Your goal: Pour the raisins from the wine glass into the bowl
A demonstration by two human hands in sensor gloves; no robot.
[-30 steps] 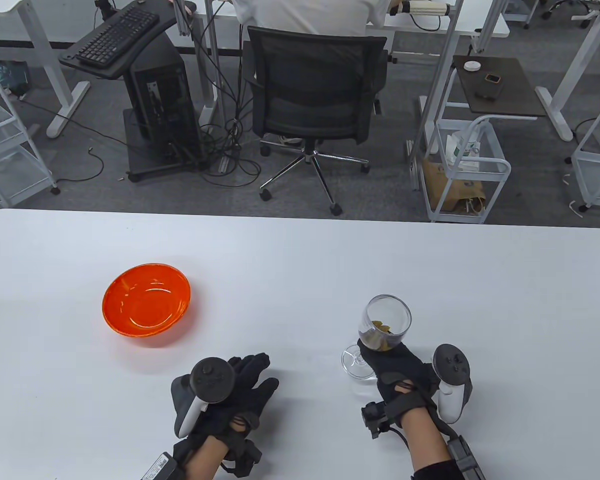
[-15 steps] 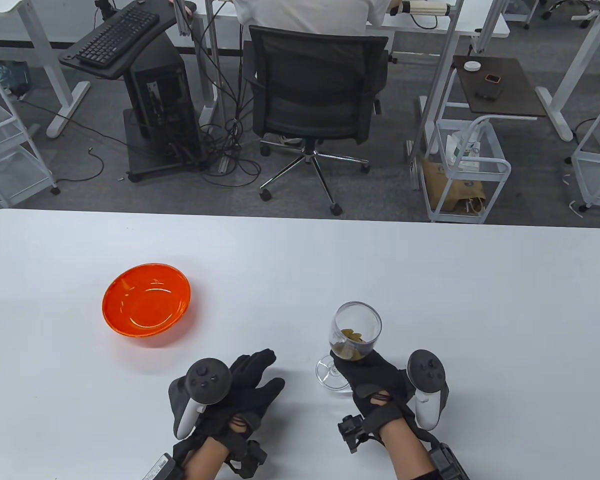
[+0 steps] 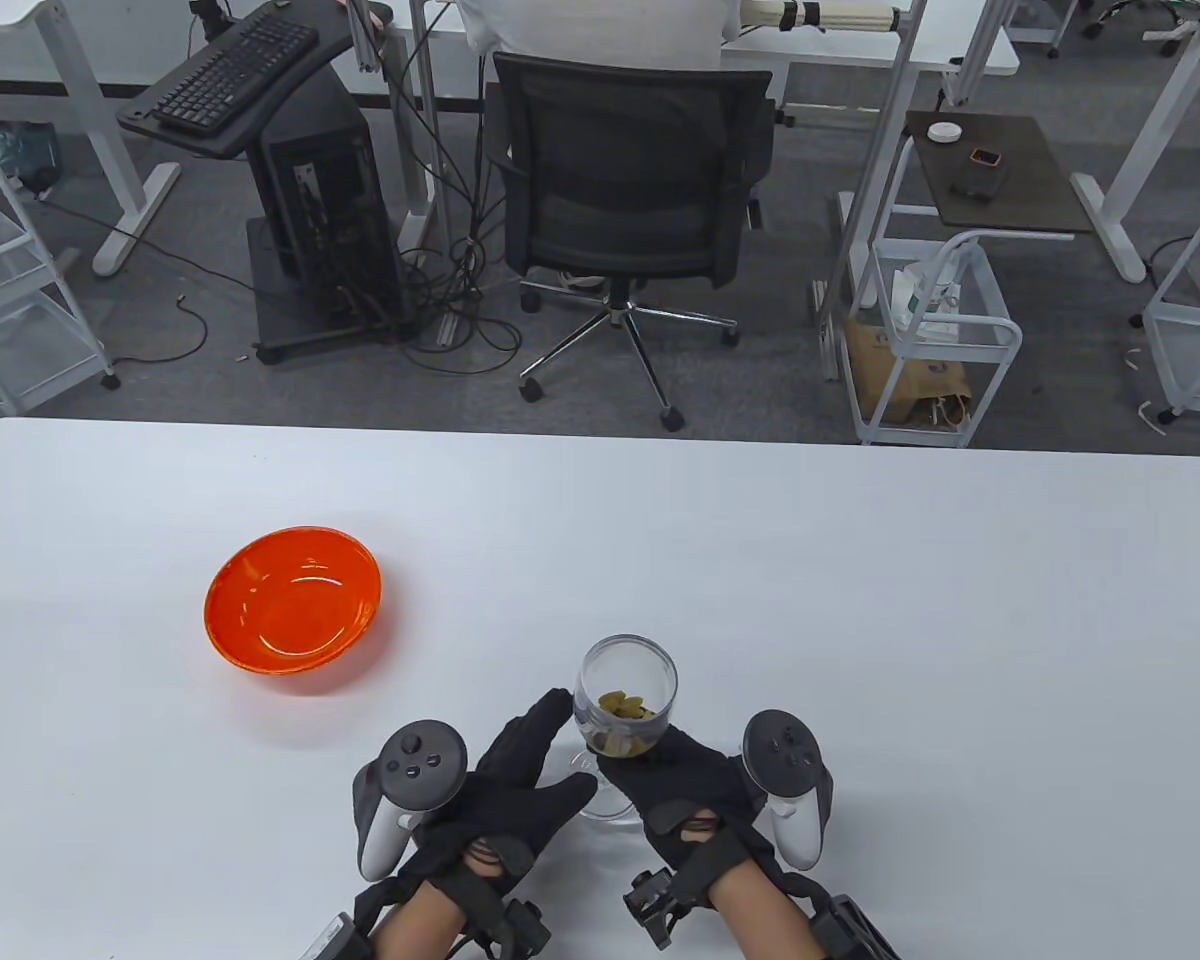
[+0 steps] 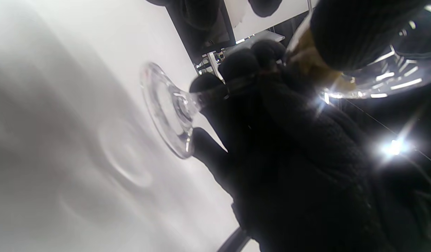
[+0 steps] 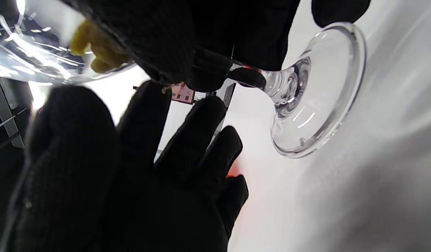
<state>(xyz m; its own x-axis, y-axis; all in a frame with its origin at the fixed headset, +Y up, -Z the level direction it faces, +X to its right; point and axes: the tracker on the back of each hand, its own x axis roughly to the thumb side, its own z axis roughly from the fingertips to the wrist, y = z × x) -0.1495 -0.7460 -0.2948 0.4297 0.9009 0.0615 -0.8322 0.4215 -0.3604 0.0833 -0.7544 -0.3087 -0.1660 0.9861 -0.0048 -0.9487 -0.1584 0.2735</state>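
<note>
A clear wine glass (image 3: 627,690) with yellowish raisins (image 3: 628,712) at its bottom is held by my right hand (image 3: 675,785), which grips the stem. In the right wrist view my fingers (image 5: 208,45) close round the stem above the round foot (image 5: 317,91), which hangs a little off the table. My left hand (image 3: 525,770) is open, fingers stretched out beside and below the glass; contact with it cannot be told. The left wrist view shows the foot (image 4: 166,108) too. The orange bowl (image 3: 293,610) sits empty at the left of the table, apart from both hands.
The white table (image 3: 860,600) holds only the bowl and the glass. Beyond its far edge are an office chair (image 3: 630,190) and white carts on the floor.
My right hand has carried the glass left and nearer to me, up to my left hand. My left hand has stretched its fingers out toward the glass.
</note>
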